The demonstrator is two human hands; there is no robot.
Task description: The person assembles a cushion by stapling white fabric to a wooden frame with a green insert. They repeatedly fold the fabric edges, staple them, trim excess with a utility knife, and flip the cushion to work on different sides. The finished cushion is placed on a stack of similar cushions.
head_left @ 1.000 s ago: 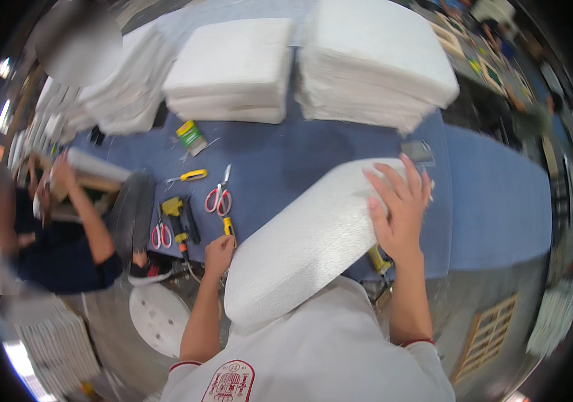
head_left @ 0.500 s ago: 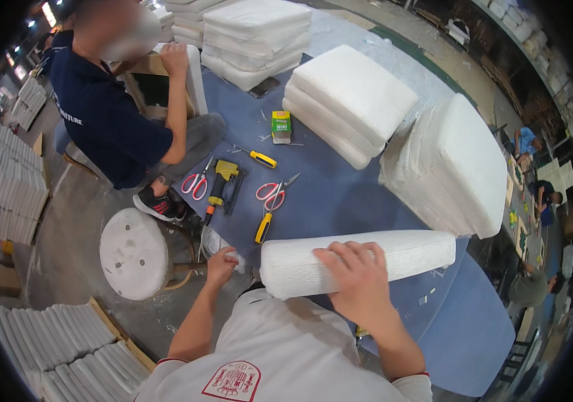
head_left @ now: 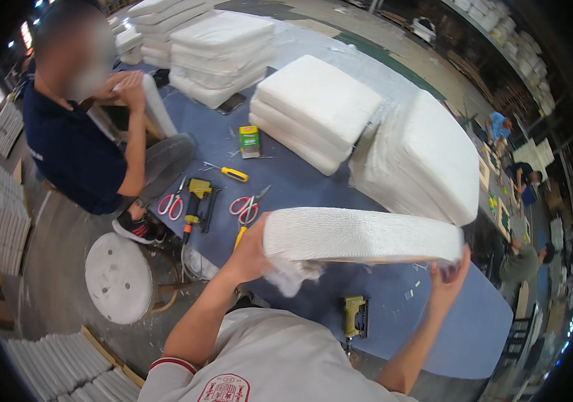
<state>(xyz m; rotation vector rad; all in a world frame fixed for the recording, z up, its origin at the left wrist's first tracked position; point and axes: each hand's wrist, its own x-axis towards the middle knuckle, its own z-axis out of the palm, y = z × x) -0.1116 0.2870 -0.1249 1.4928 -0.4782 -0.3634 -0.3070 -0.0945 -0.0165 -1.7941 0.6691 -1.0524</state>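
A white fabric-covered seat cushion (head_left: pixel 363 231) is held on edge between my two hands, above the near part of the blue table. My left hand (head_left: pixel 249 253) grips its left end. At the right end, my right hand (head_left: pixel 449 273) has its fingers against the lower corner. Loose white wadding (head_left: pixel 293 278) hangs below the left end, and a thin strip of tan frame shows along the bottom edge. Below the cushion lies a yellow-green staple gun (head_left: pixel 353 316). Red-handled scissors (head_left: pixel 245 208) and a partly hidden yellow tool handle (head_left: pixel 239 236) lie beyond my left hand.
Stacks of white cushions (head_left: pixel 320 110) stand across the blue table (head_left: pixel 300 191). Another staple gun (head_left: pixel 197 201), more scissors (head_left: pixel 172 201), a yellow screwdriver (head_left: pixel 233 174) and a small green box (head_left: pixel 249 142) lie left. A co-worker (head_left: pixel 72 144) sits there, near a round stool (head_left: pixel 119 278).
My left hand has moved from beside the cushion onto its left end. My right hand has shifted from its top to its right end. The cushion has tilted, and the near staple gun shows.
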